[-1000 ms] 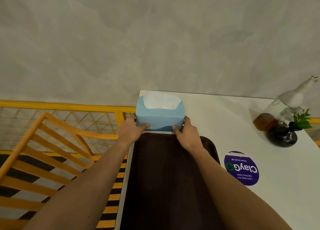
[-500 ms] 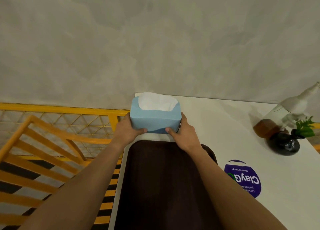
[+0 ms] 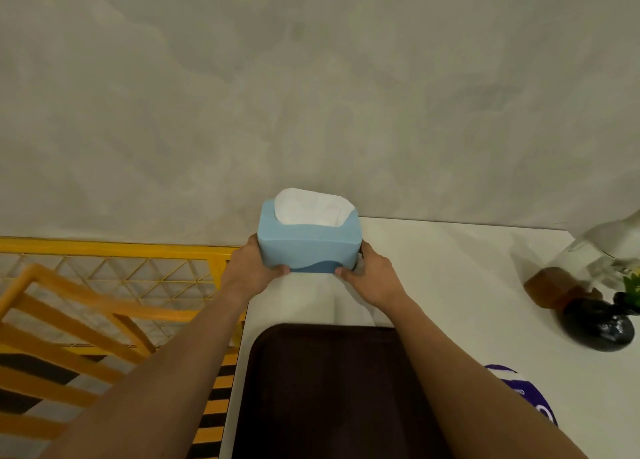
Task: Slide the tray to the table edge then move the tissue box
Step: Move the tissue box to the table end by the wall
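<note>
A light blue tissue box [image 3: 306,245] with white tissue showing on top is at the far left corner of the white table [image 3: 450,285], against the grey wall. My left hand [image 3: 247,268] grips its left end and my right hand [image 3: 372,278] grips its right end. Whether the box rests on the table or hangs just above it, I cannot tell. A dark brown tray [image 3: 329,389] lies on the table nearer to me, along the table's left edge, with a strip of bare table between it and the box. My forearms cross over the tray.
A black vase with a green plant [image 3: 599,323], a clear bottle of brown liquid [image 3: 554,285] and a white figurine [image 3: 616,233] stand at the right. A purple round sticker [image 3: 519,396] is on the table. A yellow mesh railing [image 3: 114,275] and an orange chair [image 3: 69,320] are left of the table.
Both hands have carried the tissue box away from the tray's far rim toward the wall. A gap of bare table now shows between box and tray.
</note>
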`<action>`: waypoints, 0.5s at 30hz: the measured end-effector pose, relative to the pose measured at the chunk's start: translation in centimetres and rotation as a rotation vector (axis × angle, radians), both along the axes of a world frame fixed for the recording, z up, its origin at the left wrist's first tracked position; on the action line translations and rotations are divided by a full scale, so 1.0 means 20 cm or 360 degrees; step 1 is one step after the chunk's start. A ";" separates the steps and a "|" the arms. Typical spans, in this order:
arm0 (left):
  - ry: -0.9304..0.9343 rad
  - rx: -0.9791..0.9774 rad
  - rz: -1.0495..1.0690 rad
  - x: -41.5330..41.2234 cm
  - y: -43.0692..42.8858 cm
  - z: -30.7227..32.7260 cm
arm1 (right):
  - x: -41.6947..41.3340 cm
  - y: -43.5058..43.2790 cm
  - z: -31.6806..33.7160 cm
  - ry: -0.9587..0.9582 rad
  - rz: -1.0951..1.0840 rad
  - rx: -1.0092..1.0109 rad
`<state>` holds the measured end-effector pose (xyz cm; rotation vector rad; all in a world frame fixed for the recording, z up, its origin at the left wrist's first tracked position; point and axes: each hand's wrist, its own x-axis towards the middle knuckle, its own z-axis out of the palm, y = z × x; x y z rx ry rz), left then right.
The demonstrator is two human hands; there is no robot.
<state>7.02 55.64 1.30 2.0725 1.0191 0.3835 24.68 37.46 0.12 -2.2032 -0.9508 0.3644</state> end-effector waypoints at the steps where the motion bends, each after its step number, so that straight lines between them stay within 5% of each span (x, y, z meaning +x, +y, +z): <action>1: -0.0006 -0.0001 -0.0005 0.02 0.02 0.00 | 0.02 0.02 0.00 -0.0022 0.0006 -0.0006; 15: -0.0094 0.0008 0.0029 0.17 0.17 -0.07 | 0.18 0.17 -0.04 -0.0136 0.0015 0.0070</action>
